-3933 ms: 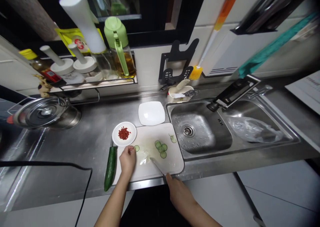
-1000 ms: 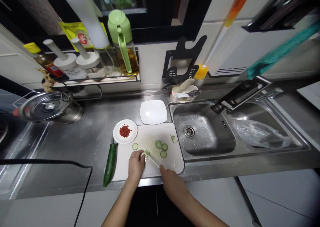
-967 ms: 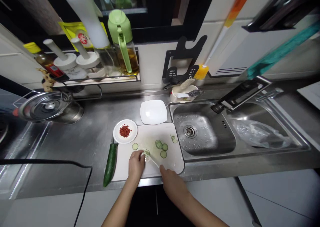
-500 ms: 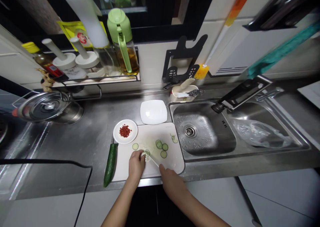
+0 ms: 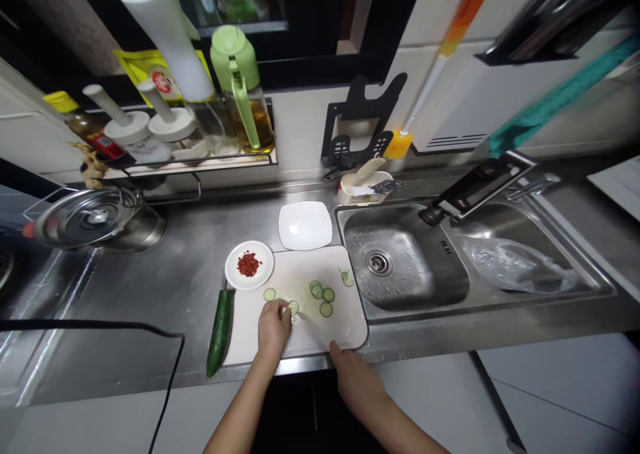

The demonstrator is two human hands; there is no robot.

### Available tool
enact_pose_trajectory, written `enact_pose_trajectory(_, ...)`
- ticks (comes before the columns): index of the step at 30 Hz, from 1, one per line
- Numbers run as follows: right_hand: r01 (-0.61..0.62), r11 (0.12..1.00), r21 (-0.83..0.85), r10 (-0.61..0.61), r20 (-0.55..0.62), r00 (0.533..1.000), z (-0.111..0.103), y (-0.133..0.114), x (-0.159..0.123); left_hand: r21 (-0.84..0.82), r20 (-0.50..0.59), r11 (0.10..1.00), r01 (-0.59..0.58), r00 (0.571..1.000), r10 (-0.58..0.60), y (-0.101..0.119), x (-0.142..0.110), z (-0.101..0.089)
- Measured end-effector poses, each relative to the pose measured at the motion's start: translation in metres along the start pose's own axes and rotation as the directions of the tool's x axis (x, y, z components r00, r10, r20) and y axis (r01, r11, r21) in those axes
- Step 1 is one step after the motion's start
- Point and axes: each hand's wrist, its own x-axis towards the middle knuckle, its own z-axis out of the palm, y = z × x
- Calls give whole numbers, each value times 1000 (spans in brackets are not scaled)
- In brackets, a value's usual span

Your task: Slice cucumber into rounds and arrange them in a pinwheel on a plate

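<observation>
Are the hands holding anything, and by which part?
The right hand holds a blurry knife by its handle end. The left hand is at the edge of a cucumber slice; I can't tell if it grips.

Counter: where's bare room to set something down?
Bare counter between pot and round plate; a cable crosses nearer the front. Board: bare strip below the square plate. Crowded: mid-board, with slices and left hand; the shelf, lined with jars.

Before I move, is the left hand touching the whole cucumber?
Apart. The head view shows a bare strip of the cutting board between the left hand and the whole cucumber, which lies along the board's left edge.
</observation>
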Motion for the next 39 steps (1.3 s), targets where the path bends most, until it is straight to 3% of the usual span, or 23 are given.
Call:
enact_pose_trajectory(7, -18, 1000, 20, 17, 24, 1000, 1, 7, -9, -72, 41, 997, 15, 999, -12, 5, 1, 1)
enact_pose_trajectory(13, -18, 999, 39, 17, 11, 1000, 4, 10, -6, -84, -99, 988, 132, 985, -140, -4, 17, -20)
enact_pose_trajectory(17, -17, 999, 27, 17, 12, 1000, 4, 10, -7, -48, -153, 986, 159, 974, -165, -11, 28, -31)
enact_pose_trajectory(27, -3, 1000, 24, 3, -17, 1000, 10, 11, -6, 152, -202, 988, -35, 977, 66, -25, 26, -28)
enact_pose_trajectory(29, -6, 999, 31, 7, -16, 1000, 10, 11, -6, 104, -147, 989, -107, 982, 122, -14, 26, -27)
enact_pose_trajectory(31, -8, 999, 31, 8, -20, 1000, 10, 10, -7, 24, -9, 978, -207, 978, 207, 4, 26, -23)
enact_pose_trajectory(33, -8, 1000, 18, 8, -29, 1000, 9, 9, -8, -25, 206, 957, -291, 935, 289, 26, 27, -16)
enact_pose_trajectory(34, -10, 1000, 11, 10, -34, 999, 9, 8, -8, -31, 331, 949, -315, 892, 307, 37, 27, -11)
enact_pose_trajectory(36, -18, 1000, 9, 18, -43, 999, 9, 7, -9, 52, 471, 952, -302, 848, 243, 56, 27, 1)
enact_pose_trajectory(39, -16, 1000, 20, 17, -57, 998, 10, 6, -9, 235, 502, 946, -224, 861, 79, 74, 24, 19)
